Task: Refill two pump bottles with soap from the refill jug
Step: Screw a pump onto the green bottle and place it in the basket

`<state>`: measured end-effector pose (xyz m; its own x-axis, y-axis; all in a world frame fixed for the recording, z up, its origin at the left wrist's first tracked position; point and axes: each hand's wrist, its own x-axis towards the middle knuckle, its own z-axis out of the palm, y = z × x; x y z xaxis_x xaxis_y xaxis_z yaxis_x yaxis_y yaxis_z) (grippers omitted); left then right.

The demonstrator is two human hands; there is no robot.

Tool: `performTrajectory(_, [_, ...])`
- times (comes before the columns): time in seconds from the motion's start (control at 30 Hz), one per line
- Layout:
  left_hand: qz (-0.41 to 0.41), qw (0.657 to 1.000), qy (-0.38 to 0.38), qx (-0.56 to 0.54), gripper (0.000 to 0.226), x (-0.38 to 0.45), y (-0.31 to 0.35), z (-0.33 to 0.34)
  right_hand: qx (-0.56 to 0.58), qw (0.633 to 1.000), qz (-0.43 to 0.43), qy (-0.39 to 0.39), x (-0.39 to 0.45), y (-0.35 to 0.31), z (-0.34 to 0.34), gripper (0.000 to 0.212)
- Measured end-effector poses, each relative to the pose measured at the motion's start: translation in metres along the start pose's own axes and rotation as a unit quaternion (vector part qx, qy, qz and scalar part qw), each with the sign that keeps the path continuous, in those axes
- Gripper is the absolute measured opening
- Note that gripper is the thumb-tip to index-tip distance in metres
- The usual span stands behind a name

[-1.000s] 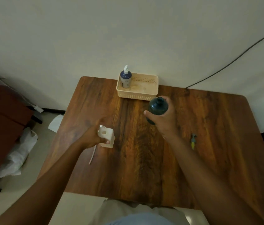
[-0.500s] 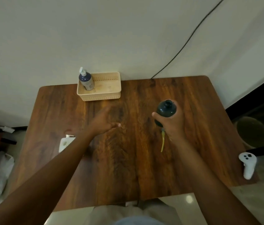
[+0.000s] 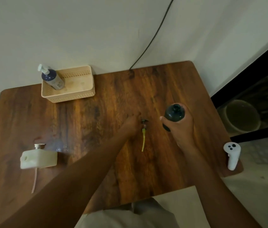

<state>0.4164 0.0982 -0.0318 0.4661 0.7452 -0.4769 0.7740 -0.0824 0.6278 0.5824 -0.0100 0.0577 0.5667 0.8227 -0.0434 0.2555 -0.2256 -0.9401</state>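
Observation:
My right hand [image 3: 181, 129] grips a dark pump bottle [image 3: 173, 113] with its neck open, standing upright on the wooden table [image 3: 97, 116]. Its pump head with a yellow-green tube [image 3: 143, 134] lies on the table just left of the bottle. My left hand [image 3: 130, 123] reaches beside that pump head, fingertips close to it; contact is unclear. A white refill jug [image 3: 38, 157] lies on its side at the left, a thin pinkish tube [image 3: 35, 180] lying below it. A second blue pump bottle [image 3: 52, 78] with a white pump stands in a beige basket [image 3: 80, 94].
A white hand controller [image 3: 232, 153] lies at the table's right edge. A black cable [image 3: 153, 37] runs down the wall behind the table. A round bin [image 3: 242, 116] sits on the floor to the right. A wet patch [image 3: 59, 145] shines next to the jug.
My left hand left the jug and crossed right to the pump head. The view swung right, and the right hand kept hold of the dark bottle.

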Motion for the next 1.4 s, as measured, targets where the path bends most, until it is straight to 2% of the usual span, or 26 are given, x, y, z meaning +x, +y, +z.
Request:
performTrajectory(0.13, [-0.058,0.998,0.001,-0.005,0.046,0.01,0.019,0.032,-0.001,1.0,0.003,0.0,0.009,0.013,-0.006,0.061])
performTrajectory(0.27, [-0.06,0.998,0.029,0.012,0.032,0.013,0.025,0.044,-0.013,1.0,0.018,-0.01,0.016,0.019,-0.006,0.063])
performTrajectory(0.4, [-0.071,0.997,0.038,-0.01,0.031,0.007,0.016,0.035,-0.02,0.999,0.016,-0.041,0.019,0.013,0.008,0.064])
performTrajectory(0.5, [-0.069,0.995,0.067,-0.019,0.043,-0.006,0.001,0.011,-0.013,0.998,0.012,-0.067,0.019,-0.003,0.028,0.065])
performTrajectory(0.57, [-0.058,0.993,0.092,-0.038,0.057,-0.019,-0.009,-0.015,-0.006,0.996,0.0,-0.085,0.019,-0.018,0.045,0.064])
performTrajectory(0.6, [-0.055,0.992,0.108,-0.042,0.057,-0.025,-0.015,-0.028,-0.001,0.996,-0.005,-0.093,0.019,-0.026,0.052,0.065])
performTrajectory(0.67, [-0.054,0.986,0.154,-0.044,0.05,-0.04,-0.026,-0.061,0.012,0.993,-0.017,-0.114,0.019,-0.048,0.071,0.065])
performTrajectory(0.77, [-0.039,0.973,0.22,-0.053,0.054,-0.066,-0.038,-0.116,0.025,0.989,-0.037,-0.141,0.016,-0.084,0.098,0.063])
performTrajectory(0.9, [0.001,0.952,0.301,-0.057,0.039,-0.106,-0.042,-0.197,0.045,0.983,-0.073,-0.164,0.009,-0.141,0.135,0.063])
performTrajectory(1.03, [0.05,0.929,0.362,-0.055,0.04,-0.154,-0.029,-0.275,0.046,0.974,-0.126,-0.184,0.0,-0.203,0.16,0.069])
performTrajectory(1.17, [0.109,0.906,0.4,-0.082,0.041,-0.207,-0.001,-0.345,0.057,0.965,-0.179,-0.185,-0.011,-0.263,0.176,0.066])
performTrajectory(1.4, [0.199,0.861,0.46,-0.087,0.042,-0.29,0.057,-0.422,0.068,0.952,-0.222,-0.199,-0.029,-0.334,0.193,0.063])
